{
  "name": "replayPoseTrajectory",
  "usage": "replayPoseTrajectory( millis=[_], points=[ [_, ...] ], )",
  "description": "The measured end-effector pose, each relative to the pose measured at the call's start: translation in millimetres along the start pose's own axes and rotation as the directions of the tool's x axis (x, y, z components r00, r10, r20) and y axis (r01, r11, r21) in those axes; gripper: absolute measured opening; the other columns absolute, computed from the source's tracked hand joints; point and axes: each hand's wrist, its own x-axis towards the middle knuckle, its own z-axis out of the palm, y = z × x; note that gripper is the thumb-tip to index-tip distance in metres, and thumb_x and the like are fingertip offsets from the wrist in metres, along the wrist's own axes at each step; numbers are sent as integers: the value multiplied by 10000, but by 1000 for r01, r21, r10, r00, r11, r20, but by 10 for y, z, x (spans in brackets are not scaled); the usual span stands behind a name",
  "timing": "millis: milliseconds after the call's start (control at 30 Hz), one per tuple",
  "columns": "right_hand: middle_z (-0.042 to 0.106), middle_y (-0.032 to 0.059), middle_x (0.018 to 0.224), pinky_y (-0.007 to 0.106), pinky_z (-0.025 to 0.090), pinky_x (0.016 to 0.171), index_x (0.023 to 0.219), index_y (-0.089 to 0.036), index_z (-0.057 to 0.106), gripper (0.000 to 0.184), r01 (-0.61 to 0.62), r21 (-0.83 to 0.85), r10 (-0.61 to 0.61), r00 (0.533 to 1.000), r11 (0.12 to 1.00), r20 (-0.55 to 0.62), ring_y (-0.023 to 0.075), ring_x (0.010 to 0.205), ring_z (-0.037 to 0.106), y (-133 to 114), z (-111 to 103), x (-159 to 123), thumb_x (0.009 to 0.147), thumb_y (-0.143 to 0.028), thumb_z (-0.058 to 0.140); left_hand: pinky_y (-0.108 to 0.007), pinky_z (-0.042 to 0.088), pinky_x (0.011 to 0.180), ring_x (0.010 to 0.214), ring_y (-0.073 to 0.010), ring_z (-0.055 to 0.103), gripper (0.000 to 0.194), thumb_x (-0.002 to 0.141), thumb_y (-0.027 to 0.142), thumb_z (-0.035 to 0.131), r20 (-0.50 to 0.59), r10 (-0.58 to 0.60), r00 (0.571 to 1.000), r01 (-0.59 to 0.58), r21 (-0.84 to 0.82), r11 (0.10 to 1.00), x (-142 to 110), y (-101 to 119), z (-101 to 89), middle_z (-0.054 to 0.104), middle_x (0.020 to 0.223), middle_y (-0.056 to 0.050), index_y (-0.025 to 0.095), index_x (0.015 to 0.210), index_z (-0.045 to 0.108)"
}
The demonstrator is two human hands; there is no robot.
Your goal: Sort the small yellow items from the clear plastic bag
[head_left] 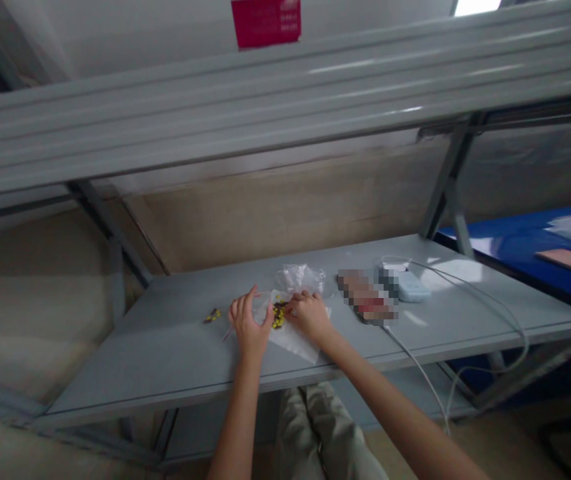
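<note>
Small yellow-and-black pieces (278,316) lie in a pile between my hands, on a thin whitish plastic sheet or bag (299,343). At the left of the pile, my left hand (250,321) is open, its thumb and fingers spread apart. My right hand (309,313) reaches over the pile's right side with its fingers curled together at the pieces. What its fingertips hold is hidden. Off to the left sits a small separate cluster of yellow-and-black pieces (212,315). A crumpled clear plastic bag (302,277) rests just behind my right hand.
On the grey table (165,350), right of my hands, lie a blurred-out phone-like object (365,297) and a pale blue box-shaped device (412,287). A white cable (415,360) hangs over the front edge. A grey beam (265,113) crosses above; a blue surface (505,247) adjoins at right.
</note>
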Motion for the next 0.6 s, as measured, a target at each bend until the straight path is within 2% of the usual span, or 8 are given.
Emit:
replayPoseTrajectory(
  millis=[100,200,300,400,500,600],
  points=[
    [651,97,902,331,301,757,790,-180,682,205,24,-18,-24,1000,1000,-1,231,926,512,-6,-1,15,804,-236,486,-386,341,879,918,-231,520,425,768,359,547,-2,8,1000,-8,-4,1000,-1,-1,6,628,968,-71,183,1152,503],
    [654,94,897,326,315,765,773,-175,680,185,5,38,-3,999,999,-53,224,912,525,23,-22,24,785,-230,504,-385,342,879,911,-227,521,419,764,350,554,1,25,1000,-25,-11,1000,-4,2,7,631,959,-70,181,1145,509],
    [664,55,891,286,347,756,780,-194,679,158,-52,248,95,982,967,-164,185,863,549,54,-119,39,772,-232,526,-388,349,862,907,-233,524,426,758,348,560,23,47,999,-46,-9,999,-7,10,3,630,957,-74,189,1150,511],
    [672,26,853,231,384,684,806,-189,675,146,-62,483,195,953,874,-232,137,745,561,32,-285,70,763,-224,540,-392,359,852,904,-236,524,439,745,347,574,46,72,996,-71,-26,997,-10,17,8,628,957,-78,188,1149,515],
    [668,16,852,228,385,707,803,-196,677,126,53,505,112,950,861,-291,133,775,559,-55,-441,97,766,-226,561,-380,385,840,906,-225,524,413,747,327,574,83,86,993,-78,-99,992,-13,19,26,625,961,-75,186,1132,523],
    [660,20,866,266,355,738,781,-219,684,132,122,354,-14,956,927,-294,162,848,542,-155,-521,94,794,-274,564,-364,414,818,909,-215,528,386,750,313,569,115,87,990,-65,-188,980,-12,16,41,620,982,-78,188,1114,532]
  ],
)
